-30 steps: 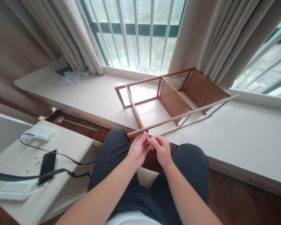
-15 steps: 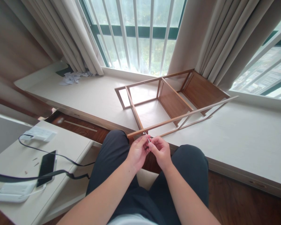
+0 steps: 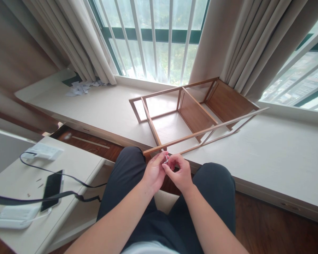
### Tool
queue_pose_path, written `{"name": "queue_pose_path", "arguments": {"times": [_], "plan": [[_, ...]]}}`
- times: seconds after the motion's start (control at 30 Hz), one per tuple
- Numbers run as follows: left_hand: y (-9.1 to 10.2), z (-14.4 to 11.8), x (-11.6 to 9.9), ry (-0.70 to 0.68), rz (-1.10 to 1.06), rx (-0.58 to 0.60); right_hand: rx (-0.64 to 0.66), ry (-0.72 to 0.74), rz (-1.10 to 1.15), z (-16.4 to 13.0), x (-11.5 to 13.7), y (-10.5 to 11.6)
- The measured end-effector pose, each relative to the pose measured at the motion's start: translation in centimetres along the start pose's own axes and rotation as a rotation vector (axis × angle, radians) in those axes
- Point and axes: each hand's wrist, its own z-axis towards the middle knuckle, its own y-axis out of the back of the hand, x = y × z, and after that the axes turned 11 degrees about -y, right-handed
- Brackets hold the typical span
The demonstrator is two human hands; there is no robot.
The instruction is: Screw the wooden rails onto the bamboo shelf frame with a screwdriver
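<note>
Daylight is let in through a barred window (image 3: 159,56), below which a white ledge (image 3: 288,155) is stretched across the room. On it a wooden rack (image 3: 196,114) is laid on its side, with its near corner jutting past the ledge's front edge; broad stretches of white surface are seen to either side. A loose heap of paper (image 3: 78,88) is tucked against the far left curtain (image 3: 95,53). Just below that corner, in the gap between the knees, a thin bent rod (image 3: 166,158) is held in the left hand (image 3: 156,169), its grip clamped with thumb and fingers. At the rod's lower end the right hand (image 3: 180,173) is placed, thumb and forefinger curled close; whether its grip is closed on the rod cannot be told. Further left, a worktop (image 3: 76,158) is set near the left knee (image 3: 129,165). Its right edge is crossed by a black strap (image 3: 16,201), under which a phone (image 3: 54,182) is partly covered; a white case (image 3: 16,217) is rested nearer the worktop's left side.
</note>
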Motion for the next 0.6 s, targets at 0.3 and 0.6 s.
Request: {"name": "queue_pose_path", "arguments": {"times": [0.3, 0.6], "plan": [[0.29, 0.0, 0.12, -0.012, -0.018, 0.013, -0.019, -0.027, -0.007, 0.0, -0.15, -0.11], [0.3, 0.2, 0.06, 0.004, -0.027, 0.029, -0.048, -0.053, 0.001, 0.02, 0.04, -0.07]]}}
